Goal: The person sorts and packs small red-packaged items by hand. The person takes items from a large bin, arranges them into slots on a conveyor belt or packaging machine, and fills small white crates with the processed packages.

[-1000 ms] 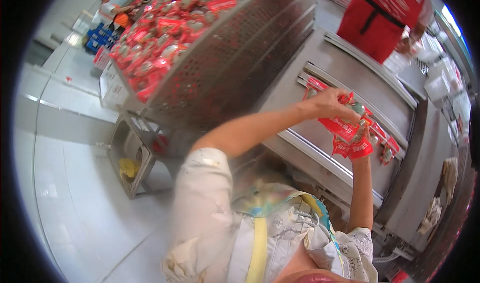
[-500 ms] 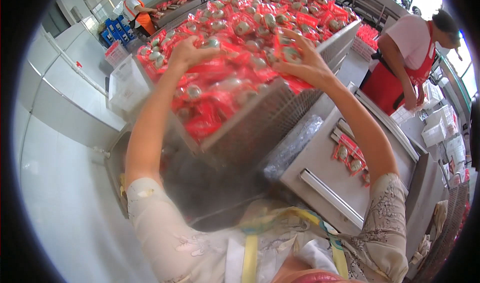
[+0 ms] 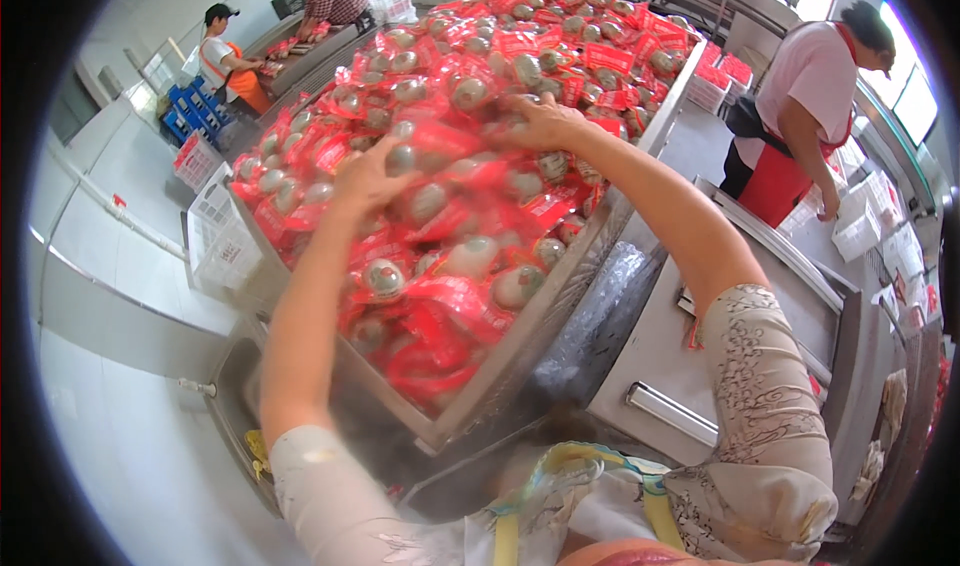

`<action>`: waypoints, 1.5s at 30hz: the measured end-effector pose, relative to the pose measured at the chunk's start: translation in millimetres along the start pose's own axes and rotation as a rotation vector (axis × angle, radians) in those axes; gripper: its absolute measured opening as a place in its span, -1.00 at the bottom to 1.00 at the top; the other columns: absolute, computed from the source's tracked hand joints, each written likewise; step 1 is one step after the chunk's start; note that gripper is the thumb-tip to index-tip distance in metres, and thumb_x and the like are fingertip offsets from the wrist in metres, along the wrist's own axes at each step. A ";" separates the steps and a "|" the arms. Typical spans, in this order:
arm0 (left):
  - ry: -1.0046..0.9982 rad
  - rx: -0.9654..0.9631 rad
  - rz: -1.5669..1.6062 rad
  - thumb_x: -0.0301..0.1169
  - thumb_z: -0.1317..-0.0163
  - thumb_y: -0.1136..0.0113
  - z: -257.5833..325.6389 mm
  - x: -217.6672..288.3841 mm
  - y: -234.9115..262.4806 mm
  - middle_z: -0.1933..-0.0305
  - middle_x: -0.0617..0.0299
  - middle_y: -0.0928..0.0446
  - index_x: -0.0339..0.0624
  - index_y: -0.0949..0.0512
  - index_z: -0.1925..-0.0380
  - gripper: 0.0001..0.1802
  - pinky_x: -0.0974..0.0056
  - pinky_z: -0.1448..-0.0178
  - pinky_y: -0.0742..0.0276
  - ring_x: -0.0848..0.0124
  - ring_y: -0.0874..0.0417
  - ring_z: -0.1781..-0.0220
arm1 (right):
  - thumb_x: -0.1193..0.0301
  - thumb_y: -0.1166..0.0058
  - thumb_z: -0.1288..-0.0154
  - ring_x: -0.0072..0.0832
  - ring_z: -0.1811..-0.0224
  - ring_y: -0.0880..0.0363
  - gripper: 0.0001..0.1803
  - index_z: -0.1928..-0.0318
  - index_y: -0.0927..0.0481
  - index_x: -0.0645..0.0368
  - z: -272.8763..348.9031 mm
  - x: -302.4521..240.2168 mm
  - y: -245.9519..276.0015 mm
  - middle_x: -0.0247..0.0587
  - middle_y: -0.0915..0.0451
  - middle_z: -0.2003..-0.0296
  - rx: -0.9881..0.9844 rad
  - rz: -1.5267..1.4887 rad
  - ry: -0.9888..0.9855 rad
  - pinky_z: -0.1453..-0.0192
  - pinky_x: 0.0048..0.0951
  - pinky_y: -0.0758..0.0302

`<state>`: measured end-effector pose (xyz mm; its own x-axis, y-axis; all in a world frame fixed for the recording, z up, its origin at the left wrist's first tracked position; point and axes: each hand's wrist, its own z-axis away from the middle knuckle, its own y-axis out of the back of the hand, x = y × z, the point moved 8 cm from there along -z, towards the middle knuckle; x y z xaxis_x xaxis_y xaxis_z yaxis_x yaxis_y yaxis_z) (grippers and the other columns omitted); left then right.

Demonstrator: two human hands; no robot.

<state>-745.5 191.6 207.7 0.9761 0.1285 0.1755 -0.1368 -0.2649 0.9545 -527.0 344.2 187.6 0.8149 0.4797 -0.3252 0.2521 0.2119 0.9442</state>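
Observation:
A big perforated metal bin (image 3: pixel 520 356) in front of me is heaped with red vacuum-sealed packets (image 3: pixel 470 156), each holding a round egg-like item. My left hand (image 3: pixel 372 174) lies spread on the packets near the middle of the heap, fingers apart. My right hand (image 3: pixel 545 124) rests flat on the packets farther back and to the right, near the bin's right rim. Neither hand has lifted a packet. Both forearms reach in from below.
A stainless steel machine (image 3: pixel 700 366) with a bar handle stands right of the bin. A person in a red apron (image 3: pixel 800 116) works at the right. Two more people (image 3: pixel 235 61) stand at a far counter with blue crates (image 3: pixel 195 116). A white basket (image 3: pixel 215 231) sits at left.
A second ago my hands held red packets over the steel machine on the right. They have swung to the bin, and both now press lower and nearer on the heap.

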 end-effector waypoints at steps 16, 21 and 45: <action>-0.489 0.150 -0.158 0.00 -0.10 -0.15 -71.5 224.0 23.5 -0.02 -0.19 -0.45 -0.36 -0.39 -0.01 -0.34 0.09 -0.10 -0.37 0.03 -0.49 -0.05 | 0.05 -0.26 0.04 -0.03 -0.27 -0.13 -0.32 -0.10 -0.42 0.05 399.7 313.6 -3.6 0.06 -0.27 -0.16 0.813 -0.029 -0.144 -0.29 -0.05 -0.09; -0.764 -0.256 0.395 -0.18 -0.12 -0.21 37.0 462.7 -101.4 -0.13 -0.03 -0.40 -0.25 -0.36 -0.10 -0.41 0.24 -0.21 -0.30 0.20 -0.40 -0.19 | -0.30 -0.12 0.15 0.13 -0.30 0.00 0.00 -0.27 -0.23 -0.04 605.6 497.9 -63.2 0.31 -0.11 -0.21 0.748 0.282 -1.021 -0.31 -0.01 -0.03; -0.313 -0.069 0.490 0.00 0.25 -0.39 198.6 527.8 -317.6 0.14 0.13 -0.43 -0.05 -0.53 0.26 -0.45 0.14 0.09 -0.45 0.21 -0.44 0.09 | 0.16 -0.29 0.10 -0.27 0.12 -0.47 -0.43 0.02 -0.46 0.00 615.6 477.9 -123.5 -0.05 -0.34 0.06 0.793 -0.601 -0.933 0.13 -0.32 -0.49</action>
<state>-153.3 153.7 -50.7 0.7982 -0.2846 0.5309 -0.5852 -0.1575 0.7954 152.6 23.2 -52.5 0.4412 -0.3277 -0.8355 0.6612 -0.5107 0.5495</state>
